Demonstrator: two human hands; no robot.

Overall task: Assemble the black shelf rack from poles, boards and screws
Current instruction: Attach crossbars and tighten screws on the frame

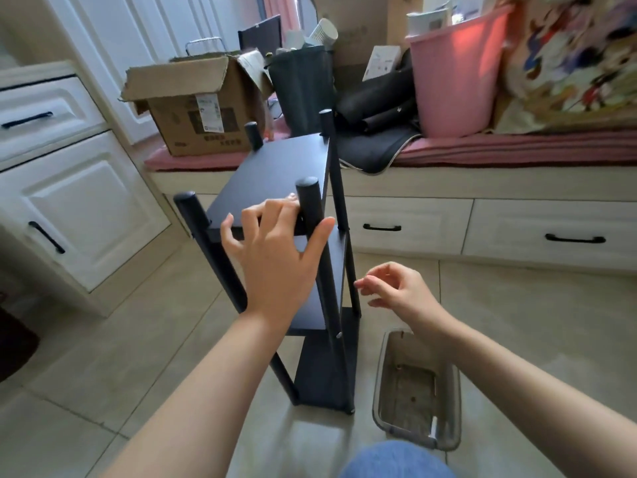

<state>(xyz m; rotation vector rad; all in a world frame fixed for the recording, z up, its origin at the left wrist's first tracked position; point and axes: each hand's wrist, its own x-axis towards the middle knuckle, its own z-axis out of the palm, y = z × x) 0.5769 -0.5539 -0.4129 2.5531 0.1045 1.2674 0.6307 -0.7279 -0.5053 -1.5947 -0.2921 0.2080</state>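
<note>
The black shelf rack (275, 170) stands upright on the tiled floor, with three boards between four round poles whose tops stick up above the top board. My left hand (272, 250) rests with spread fingers at the near edge of the top board, thumb beside the near right pole (310, 201). To the right of the rack, my right hand (396, 288) hovers near a rear pole with loosely curled fingers, holding nothing that I can see.
A clear plastic bin (386, 384) with a few small parts sits on the floor right of the rack. White cabinets (79, 208) stand left. Behind, a bench holds a cardboard box (193, 108), dark bags and a pink bucket (455, 74). My knee (396, 460) shows below.
</note>
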